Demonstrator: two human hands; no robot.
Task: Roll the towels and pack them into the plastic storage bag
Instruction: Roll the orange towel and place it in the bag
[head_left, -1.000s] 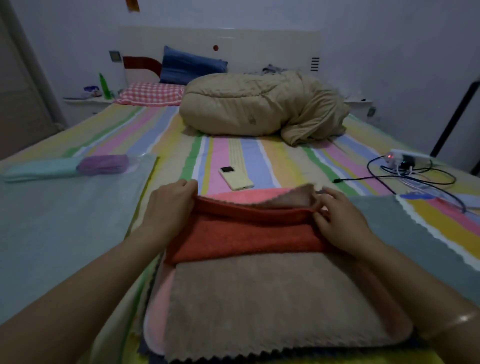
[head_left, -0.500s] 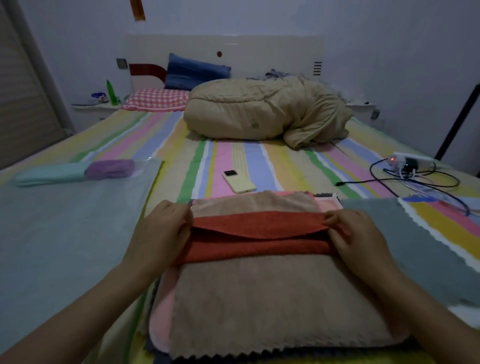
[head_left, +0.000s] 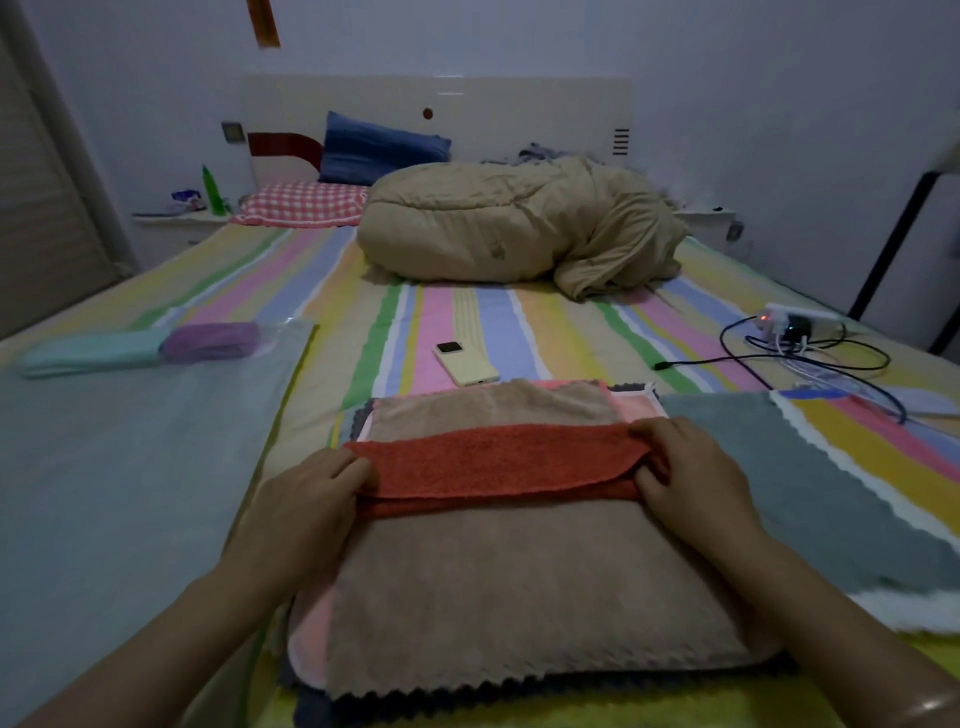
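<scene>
Head view: a stack of towels lies near the middle of a striped multicolour bed sheet (head_left: 467, 322).
Red terry towel (head_left: 493, 462): partly rolled, lying across the far half of the beige fleecy towel (head_left: 519, 597) that tops the stack.
Left hand (head_left: 306, 499): fingers curled round the roll's left end, gripping it.
Right hand (head_left: 685, 478): fingers curled round the roll's right end, gripping it.
Far left: a mint green rolled towel (head_left: 88, 353) and a purple rolled towel (head_left: 210, 340) lie end to end, with the clear plastic storage bag (head_left: 285, 327) showing around the purple one.
Pale yellow phone (head_left: 466, 362): just beyond the stack.
</scene>
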